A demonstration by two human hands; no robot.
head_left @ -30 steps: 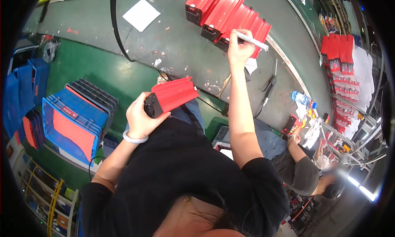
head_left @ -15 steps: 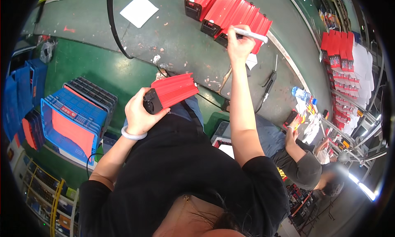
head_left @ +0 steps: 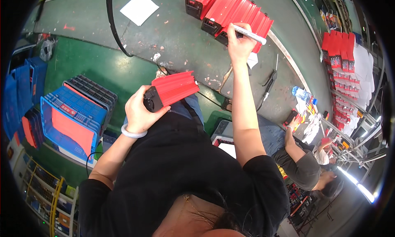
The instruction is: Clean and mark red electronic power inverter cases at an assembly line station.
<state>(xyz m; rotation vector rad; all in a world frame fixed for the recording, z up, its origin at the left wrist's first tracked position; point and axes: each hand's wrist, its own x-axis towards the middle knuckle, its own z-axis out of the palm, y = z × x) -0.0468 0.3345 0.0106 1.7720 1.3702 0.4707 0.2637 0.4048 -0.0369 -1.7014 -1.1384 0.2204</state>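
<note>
My left hand (head_left: 143, 110) grips a red ribbed metal case with a black end panel (head_left: 175, 89), held in front of my body short of the bench edge. My right hand (head_left: 240, 46) is closed round a white marker pen (head_left: 251, 34), over the near end of a row of similar red cases (head_left: 224, 9) on the bench. Part of the nearest case in that row is hidden by the hand. The pen points to the right; its contact with the case, if any, cannot be made out.
A white sheet (head_left: 139, 9) and a black cable (head_left: 113, 25) are on the green bench (head_left: 173, 35). A black screwdriver-like tool (head_left: 269, 84) and a water bottle (head_left: 303, 94) lie to the right. A blue crate (head_left: 70, 122) stands left. A co-worker (head_left: 302, 165) works at the right.
My right hand with the pen has barely shifted, and the pen has tilted slightly. The left hand still holds the red case in nearly the same place. The co-worker's head has moved.
</note>
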